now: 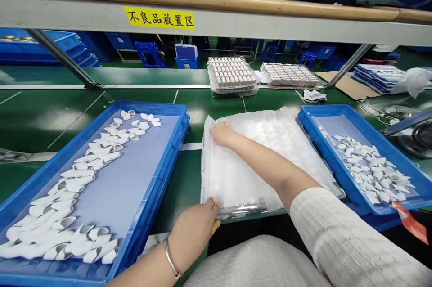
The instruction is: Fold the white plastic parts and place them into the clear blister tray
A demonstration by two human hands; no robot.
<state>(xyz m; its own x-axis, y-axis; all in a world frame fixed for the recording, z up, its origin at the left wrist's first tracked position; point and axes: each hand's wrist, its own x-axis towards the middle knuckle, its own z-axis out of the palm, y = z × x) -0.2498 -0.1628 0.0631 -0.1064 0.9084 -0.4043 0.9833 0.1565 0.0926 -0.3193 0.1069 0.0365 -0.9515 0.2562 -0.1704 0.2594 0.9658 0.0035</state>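
A thin white translucent sheet (232,174) covers a stack of clear plastic trays (248,208) in front of me, with rows of pale rounded shapes showing through. My right hand (222,133) reaches across to the sheet's far left corner, its fingers curled on the edge. At the near left corner, my left hand (197,221) has its fingers closed on the sheet's edge; yellow covers show on its fingers. Whether the left fingers also grip the tray rim is hidden.
Blue bins stand on either side: a left bin (184,118) and a right bin (337,109), both holding white curved pieces. Farther back are a filled tray stack (232,75) and another tray (290,73). A shelf beam (236,21) with a yellow label crosses above.
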